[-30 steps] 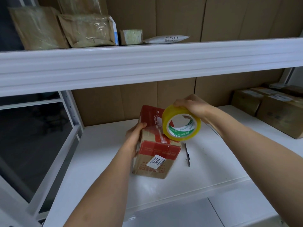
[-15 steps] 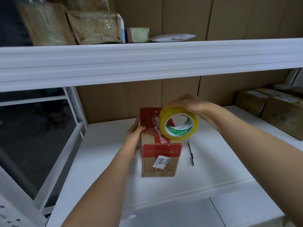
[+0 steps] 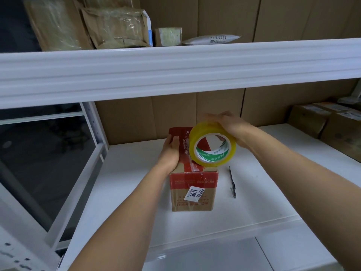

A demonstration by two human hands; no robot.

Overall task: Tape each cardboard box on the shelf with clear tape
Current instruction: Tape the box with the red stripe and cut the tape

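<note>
A small cardboard box [image 3: 192, 190] with red print and a white "3011" label stands on the white middle shelf [image 3: 259, 194]. My left hand [image 3: 171, 151] holds its top left side, with the thumb on the red top. My right hand [image 3: 228, 127] grips a yellowish roll of clear tape [image 3: 212, 146] from above. The roll stands on edge on the box's top, near the front right. Any loose tape end is not visible.
A dark pen [image 3: 232, 182] lies on the shelf right of the box. Several brown boxes [image 3: 332, 126] sit at the far right of this shelf. Wrapped parcels [image 3: 115, 28] and a white mailer [image 3: 213, 39] lie on the upper shelf, whose thick white edge [image 3: 175, 71] overhangs. A white upright post [image 3: 93, 122] stands left.
The box has been turned square to me, its labelled face now frontal. My left hand slid further onto the box's top, and the roll stayed on top with my right hand.
</note>
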